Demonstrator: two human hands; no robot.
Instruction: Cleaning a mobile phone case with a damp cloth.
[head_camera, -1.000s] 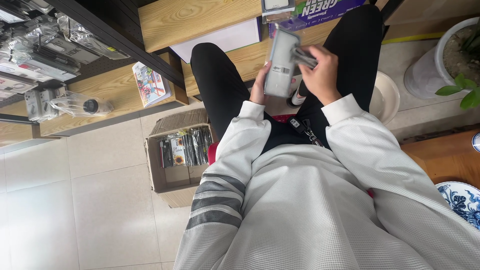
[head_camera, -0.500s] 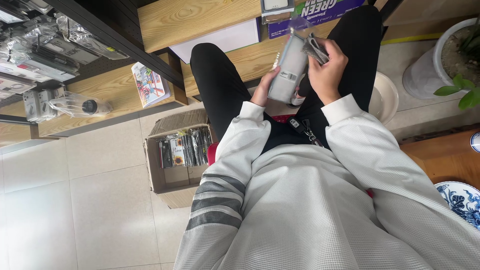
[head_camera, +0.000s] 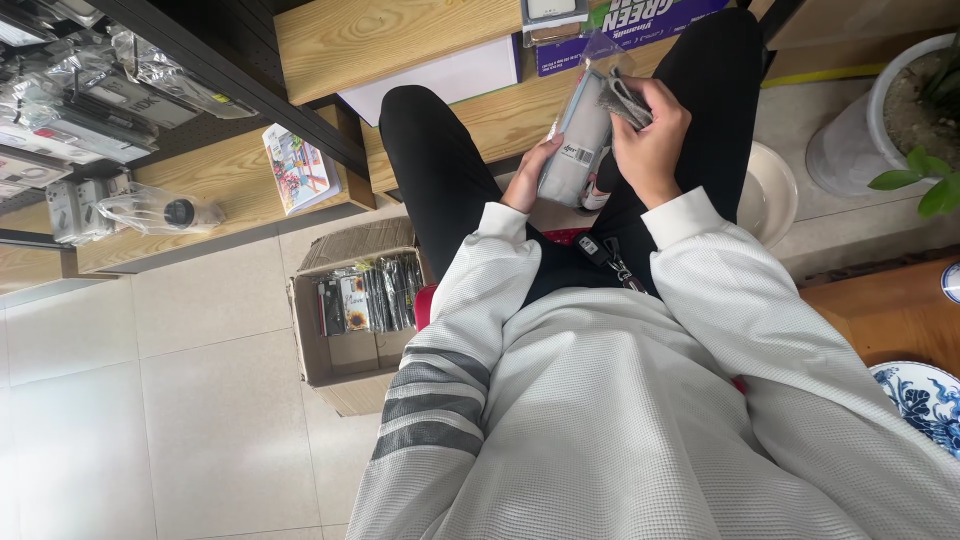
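the left hand (head_camera: 528, 180) cupped the lower end of a flat grey packet (head_camera: 575, 150) above the lap, fingers closed underneath. the right hand (head_camera: 650, 140) pinched a dark strip (head_camera: 625, 100) at its top, apparently only partly in; the cardboard box (head_camera: 345, 350) beside held more.

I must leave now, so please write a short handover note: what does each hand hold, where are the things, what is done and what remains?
Left hand: supports the flat grey packet in clear plastic wrap from below.
Right hand: grips the packet's upper edge, with a dark folded part under the fingers.
Both are over the lap, above the black trousers.
Open brown cardboard box on the pale floor holds more upright packets.
Done: one packet in hand. Left: box remains well filled.
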